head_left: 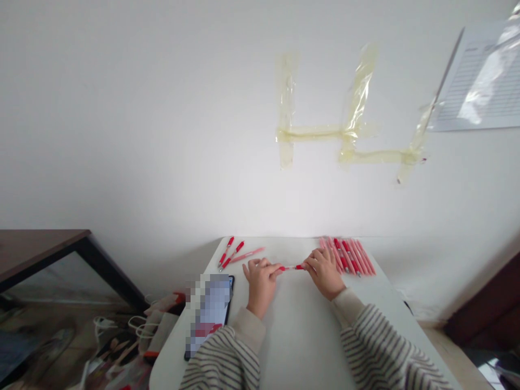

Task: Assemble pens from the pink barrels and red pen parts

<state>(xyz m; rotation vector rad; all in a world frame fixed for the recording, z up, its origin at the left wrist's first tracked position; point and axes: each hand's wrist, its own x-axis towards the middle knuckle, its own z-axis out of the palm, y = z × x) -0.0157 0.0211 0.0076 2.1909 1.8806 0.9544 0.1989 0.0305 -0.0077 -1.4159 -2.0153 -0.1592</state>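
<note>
A red pen (291, 267) with a pale middle lies level between my two hands, just above or on the white table (300, 336). My left hand (262, 279) pinches its left end, and my right hand (324, 272) pinches its right end. Beyond my left hand lie two red pens (232, 254) and a pink pen (248, 254). A row of several pink and red pens (357, 256) lies side by side just past my right hand, which hides part of the row.
A phone (211, 314) with a blurred-out screen lies left on the table, partly under my left sleeve. The white wall (182, 135) with yellowed tape (312, 132) rises behind. A brown desk (40, 249) and a cluttered heap (134, 336) are at the left.
</note>
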